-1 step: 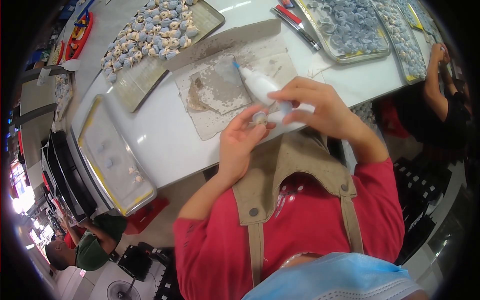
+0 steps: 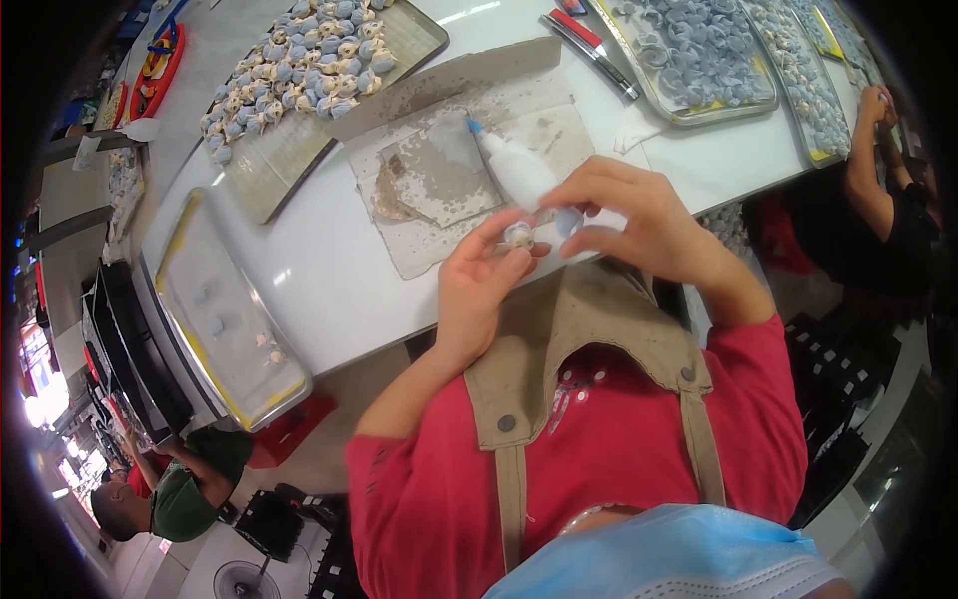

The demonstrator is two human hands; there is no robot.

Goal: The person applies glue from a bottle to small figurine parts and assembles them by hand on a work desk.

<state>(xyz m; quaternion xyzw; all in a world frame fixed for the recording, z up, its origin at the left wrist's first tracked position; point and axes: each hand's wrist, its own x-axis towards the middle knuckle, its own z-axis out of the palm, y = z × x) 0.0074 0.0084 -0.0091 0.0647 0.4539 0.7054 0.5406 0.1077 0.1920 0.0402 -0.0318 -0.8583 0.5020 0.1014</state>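
Note:
My left hand [image 2: 477, 285] is closed on a small cream figure piece [image 2: 519, 236], held upward between thumb and fingers. Just to its right, my right hand [image 2: 631, 215] pinches a small blue-grey curved piece [image 2: 569, 222] between thumb and fingers; the two pieces are apart. Beyond the right fingers a white squeeze bottle [image 2: 519, 172] with a blue tip slants over a stained cardboard sheet [image 2: 409, 250]. Its near end is partly hidden behind the right fingers, and whether they touch it I cannot tell.
A tray of blue-and-cream figures [image 2: 309, 60] lies at far left. A yellow-edged tray [image 2: 235, 309] with a few pieces sits at near left. At far right are a tray of blue-grey pieces [image 2: 699, 60] and some pens [image 2: 594, 55]. A co-worker's arm [image 2: 868, 175] shows at right.
The white bottle and my right fingers have shifted very slightly. The blue-grey piece shows a little more clearly in my right hand. My left hand looks unmoved.

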